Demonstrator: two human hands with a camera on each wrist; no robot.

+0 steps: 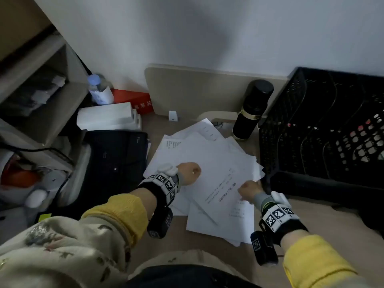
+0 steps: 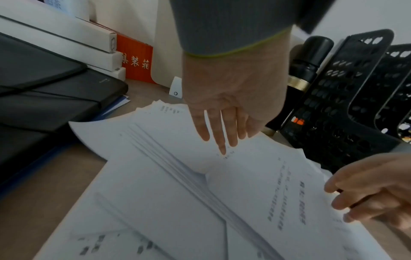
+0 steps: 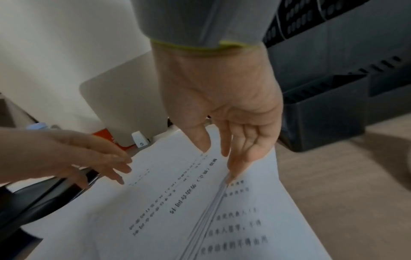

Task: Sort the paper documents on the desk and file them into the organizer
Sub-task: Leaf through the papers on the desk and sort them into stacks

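**Papers spread on the desk, both hands starting to sort**

Papers [image 1: 209, 163] lie in a loose, fanned pile in the middle of the desk [image 1: 332, 229], between a black case [image 1: 116, 154] on our left and the black organizer [image 1: 324, 125] on our right. We judge the sorting has only begun: nothing white shows in the organizer's slots.

Our left hand [image 1: 190, 173] rests on the top sheet with fingers straight, holding nothing. Our right hand [image 1: 250, 190] is at the near right edge of the top bundle, fingers extended, touching the paper edge; no firm grip is visible.

The next move, we think, calls for separating one bundle cleanly. The left hand can pin the pile while the right lifts the edge, then carries it to a slot just beside.

The head view shows the whole layout, including a black flask [image 1: 252, 109] standing between pile and organizer. The left wrist view shows the layered sheet edges and the left fingers [image 2: 219, 130] spread flat. The right wrist view alone shows the right fingertips [image 3: 235, 168] at the seam between two stacked bundles.
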